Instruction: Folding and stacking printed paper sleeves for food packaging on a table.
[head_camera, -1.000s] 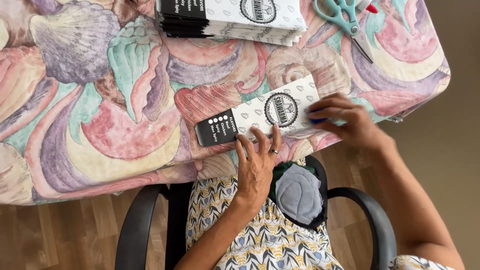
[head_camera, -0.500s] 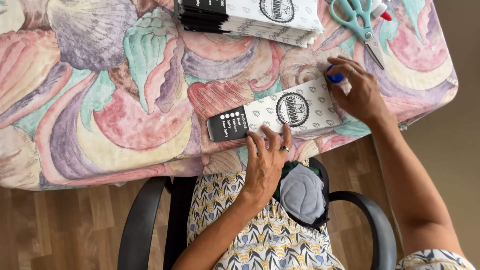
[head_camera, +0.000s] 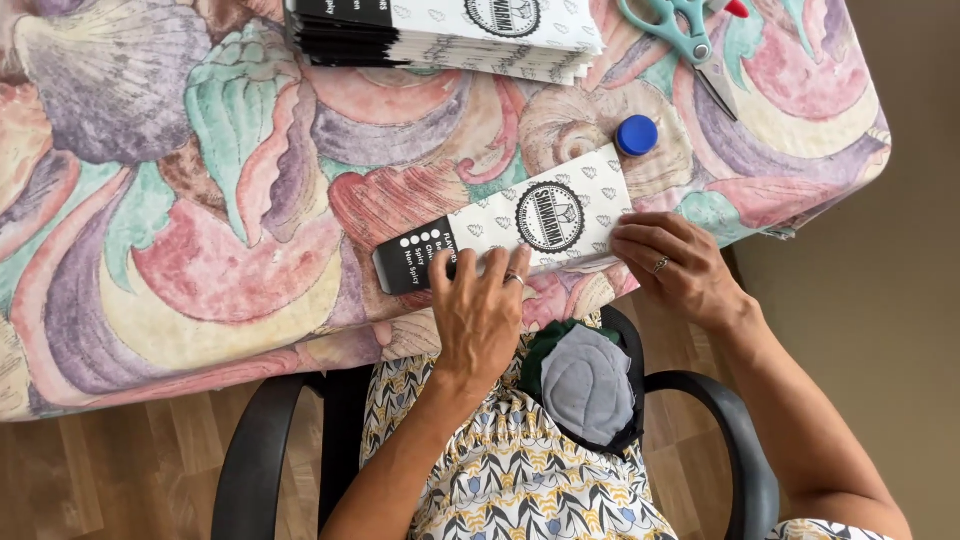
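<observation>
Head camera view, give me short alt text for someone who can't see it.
Two bare hands, left hand and right hand, press a flat black-and-white printed carton onto a shell-patterned tablecloth. Beyond lie a blue cap, teal scissors and a stack of matching cartons.

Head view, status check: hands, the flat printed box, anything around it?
Left hand and right hand both flat on printed box. Box lying on tablecloth. Blue cap close by, apart.

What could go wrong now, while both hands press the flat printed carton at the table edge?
The flat carton lies close to the table edge, so it might slip off if the left hand or right hand lifts. The blue cap beside its corner may get knocked and roll.
</observation>
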